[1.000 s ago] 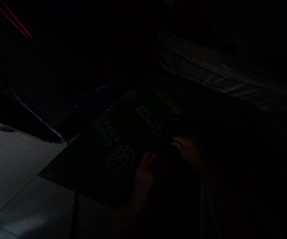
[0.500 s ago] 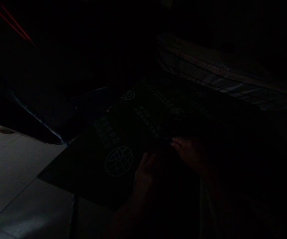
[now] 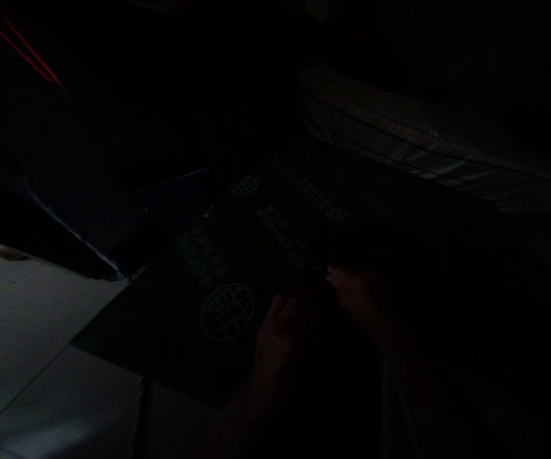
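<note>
Head view: showing a dark glinting item (image 3: 333, 245) on the globe-printed green board (image 3: 170, 331), just beside the right hand (image 3: 359, 296); possibly handling as light and flexible, perhaps calling for a near-edge hold. Showing the left hand (image 3: 275, 331) curled, right fingertips close together, but not letting tell any pinch, for darkness.

Room leftward over the board (image 3: 161, 335) — striped cloth (image 3: 400, 152) beyond.

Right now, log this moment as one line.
left hand: over printed board, hold unclear | right hand: near glinting dark item, hold unclear | floor: pale, tiled | light: very dim
</note>
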`<state>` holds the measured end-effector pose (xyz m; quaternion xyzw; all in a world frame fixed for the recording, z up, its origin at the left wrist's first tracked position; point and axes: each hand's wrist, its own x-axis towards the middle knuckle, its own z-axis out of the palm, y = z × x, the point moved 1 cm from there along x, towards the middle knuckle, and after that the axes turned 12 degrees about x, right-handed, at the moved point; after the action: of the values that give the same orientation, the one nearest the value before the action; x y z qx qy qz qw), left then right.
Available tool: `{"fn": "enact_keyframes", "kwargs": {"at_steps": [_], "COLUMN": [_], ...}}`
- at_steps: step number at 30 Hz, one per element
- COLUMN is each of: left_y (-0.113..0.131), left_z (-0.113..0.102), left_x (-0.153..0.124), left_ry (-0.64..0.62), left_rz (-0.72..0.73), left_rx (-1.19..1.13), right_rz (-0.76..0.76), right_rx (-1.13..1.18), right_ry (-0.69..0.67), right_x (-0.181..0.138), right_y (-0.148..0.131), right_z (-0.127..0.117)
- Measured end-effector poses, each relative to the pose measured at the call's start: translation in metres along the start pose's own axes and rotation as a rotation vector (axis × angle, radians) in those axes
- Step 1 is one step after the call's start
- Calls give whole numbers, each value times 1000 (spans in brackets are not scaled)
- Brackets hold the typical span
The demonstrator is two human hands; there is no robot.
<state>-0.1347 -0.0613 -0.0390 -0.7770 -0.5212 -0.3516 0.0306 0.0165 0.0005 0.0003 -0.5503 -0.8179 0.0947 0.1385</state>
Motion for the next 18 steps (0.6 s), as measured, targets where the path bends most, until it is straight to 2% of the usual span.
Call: {"fn": "enact_keyframes", "kwargs": {"at_steps": [6,13,18], "left_y": [-1,-1,-3], "left_z": [3,2,3], "left_x": [-1,0,-1], "left_ry": [7,12,76], "left_rz": [3,4,33], "left_rx": [10,26,31], "right_rz": [-35,-200,-254], "right_rx": [-121,-300,-381], "right_ry": [-4,147,118], "right_x": [-5,-14,-18], "right_y": [-4,-3,-5], "right_z": [-1,9,8]}}
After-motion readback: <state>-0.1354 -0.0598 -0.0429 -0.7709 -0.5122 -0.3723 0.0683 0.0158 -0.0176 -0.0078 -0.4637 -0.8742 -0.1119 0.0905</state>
